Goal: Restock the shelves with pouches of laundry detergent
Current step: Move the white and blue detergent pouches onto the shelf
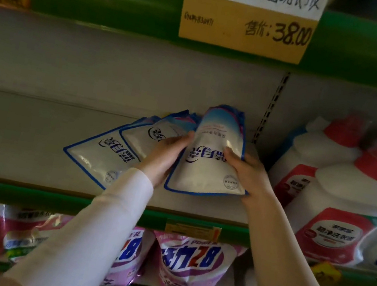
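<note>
A white detergent pouch (207, 161) with a blue edge is held between both hands over the grey shelf (19, 138). My left hand (163, 156) grips its left side, thumb on the front. My right hand (250, 172) grips its right side, thumb on the front too. Several more pouches stand stacked behind its top. Two similar pouches lie flat to the left, one (98, 154) nearest the front edge and one (151, 133) farther back, partly under my left hand.
White bottles with red caps and labels (339, 194) crowd the shelf's right end. Pink and purple detergent bags (188, 264) fill the shelf below. A yellow price sign (247, 24) hangs from the green rail above. Bare shelf stretches to the left.
</note>
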The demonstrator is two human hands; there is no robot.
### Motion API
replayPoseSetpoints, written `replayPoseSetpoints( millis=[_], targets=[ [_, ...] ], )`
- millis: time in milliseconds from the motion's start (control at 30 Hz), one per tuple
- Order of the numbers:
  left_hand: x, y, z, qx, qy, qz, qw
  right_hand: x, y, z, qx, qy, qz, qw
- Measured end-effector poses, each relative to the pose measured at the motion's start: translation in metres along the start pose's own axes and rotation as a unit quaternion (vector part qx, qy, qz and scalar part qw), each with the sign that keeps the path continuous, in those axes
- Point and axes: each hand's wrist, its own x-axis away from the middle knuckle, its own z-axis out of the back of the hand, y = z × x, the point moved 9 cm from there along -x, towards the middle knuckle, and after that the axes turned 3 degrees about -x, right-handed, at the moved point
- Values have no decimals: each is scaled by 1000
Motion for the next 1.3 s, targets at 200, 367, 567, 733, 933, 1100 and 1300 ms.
replayPoseSetpoints(
  millis=[200,367,567,733,933,1100,1300],
  targets=[
    [34,-24,10,160,-50,66,984,28,18,-43,39,-129,-53,989],
    [55,-40,66,204,76,77,973,49,40,-84,50,-152,-97,982],
    [85,-38,143,320,228,7,920,89,77,-139,-165,-190,-135,958],
    [115,-47,176,417,310,-35,854,108,96,-197,-188,-168,-88,964],
    [155,-42,229,388,316,-105,859,90,99,-246,-98,-174,-74,977],
    [214,-39,290,401,367,-196,816,83,101,-301,-48,-314,-115,941],
    [304,-52,336,360,367,-218,830,115,95,-367,32,-505,-124,854]
  ],
)
